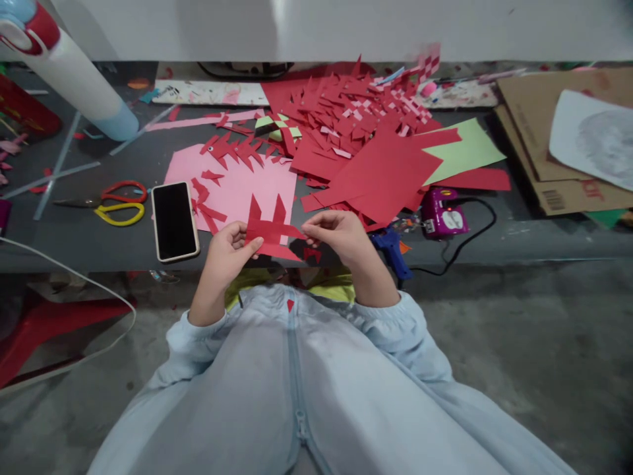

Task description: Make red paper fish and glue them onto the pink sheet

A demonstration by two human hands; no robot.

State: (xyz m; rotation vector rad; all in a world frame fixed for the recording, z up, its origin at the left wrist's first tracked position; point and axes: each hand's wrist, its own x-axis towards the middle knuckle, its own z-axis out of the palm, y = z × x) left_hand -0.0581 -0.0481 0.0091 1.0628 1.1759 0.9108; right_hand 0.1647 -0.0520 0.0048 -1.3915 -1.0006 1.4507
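Note:
Between my hands is a red paper cutout (271,231) with several pointed strips sticking up and to the right. My left hand (231,252) pinches its left edge between thumb and fingers. At the tip of a right-hand strip, my right hand (336,234) is closed, thumb against finger, on the paper. Beneath and behind lies a pink paper sheet (185,168) with red cut shapes on it, one bearing a small googly eye. A small red scrap (312,254) rests just below my right fingers.
A phone (175,222) and scissors (116,203) lie to the left, near a tall bottle (89,79). Red paper sheets (380,175) and a heap of cut pieces (331,105) fill the back. At right are a blue glue gun (392,253), a purple box (444,214) and cardboard (524,125).

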